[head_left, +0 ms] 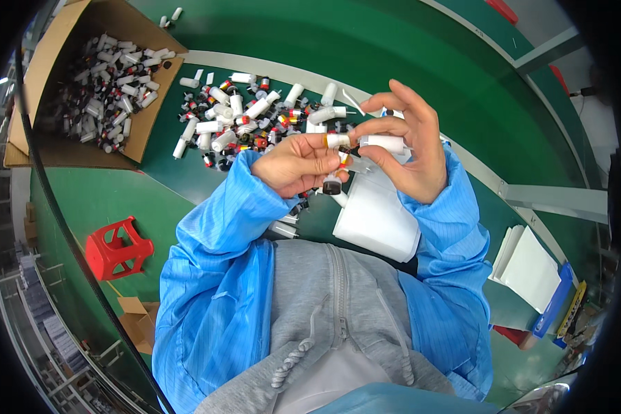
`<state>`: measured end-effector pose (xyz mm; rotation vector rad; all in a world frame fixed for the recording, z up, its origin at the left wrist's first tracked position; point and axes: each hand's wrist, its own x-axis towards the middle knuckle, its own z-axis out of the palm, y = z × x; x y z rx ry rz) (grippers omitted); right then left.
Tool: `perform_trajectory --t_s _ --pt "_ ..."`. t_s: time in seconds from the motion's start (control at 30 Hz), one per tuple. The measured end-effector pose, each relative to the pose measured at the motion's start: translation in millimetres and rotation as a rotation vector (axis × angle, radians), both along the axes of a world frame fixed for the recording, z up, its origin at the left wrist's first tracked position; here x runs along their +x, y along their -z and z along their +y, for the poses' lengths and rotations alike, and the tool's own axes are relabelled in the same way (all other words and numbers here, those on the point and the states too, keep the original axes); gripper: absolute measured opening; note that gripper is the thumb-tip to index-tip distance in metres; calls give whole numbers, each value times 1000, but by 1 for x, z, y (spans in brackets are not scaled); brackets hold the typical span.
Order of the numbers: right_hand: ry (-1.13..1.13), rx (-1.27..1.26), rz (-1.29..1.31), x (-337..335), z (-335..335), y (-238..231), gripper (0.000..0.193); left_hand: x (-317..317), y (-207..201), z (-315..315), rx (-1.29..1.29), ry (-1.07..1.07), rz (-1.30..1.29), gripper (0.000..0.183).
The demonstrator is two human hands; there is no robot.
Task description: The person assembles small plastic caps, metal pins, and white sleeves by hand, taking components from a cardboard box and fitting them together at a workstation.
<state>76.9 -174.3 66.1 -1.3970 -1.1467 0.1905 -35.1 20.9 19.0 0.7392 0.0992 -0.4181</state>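
Observation:
My left hand (300, 164) is closed around several small pieces. Among them are a short white piece with a yellowish edge (337, 141), a clear plastic part (360, 165) and a dark-capped piece (332, 185). Close beside it, my right hand (421, 148) pinches a small white plastic bottle (385, 143) between thumb and fingers, lying nearly level. The two hands almost meet over the table. Beyond my left hand spreads a pile of small white bottles (224, 140), mixed with black, red and yellow parts.
An open cardboard box (162, 103) full of similar bottles lies at the far left. White sheets (376, 219) rest under my right forearm. A red stool (117, 248) stands on the green floor at left. More papers (528, 265) and a blue-edged holder (557, 297) are at right.

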Motion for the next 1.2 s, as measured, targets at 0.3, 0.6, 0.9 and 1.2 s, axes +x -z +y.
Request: perform_trajectory --t_s 0.3,0.6,0.9,1.2 --pt "402 3 -192 -3 5 -1 78 -3 -10 -29 19 -163 17 37" --pt "57 38 890 -34 3 10 49 -5 -13 -50 322 -472 -105 38" --pt "106 -178 736 -23 6 12 54 -2 -4 -52 480 -535 -181 35" --pt "81 -345 605 -13 0 6 56 -2 -10 -40 656 -411 -320 35"
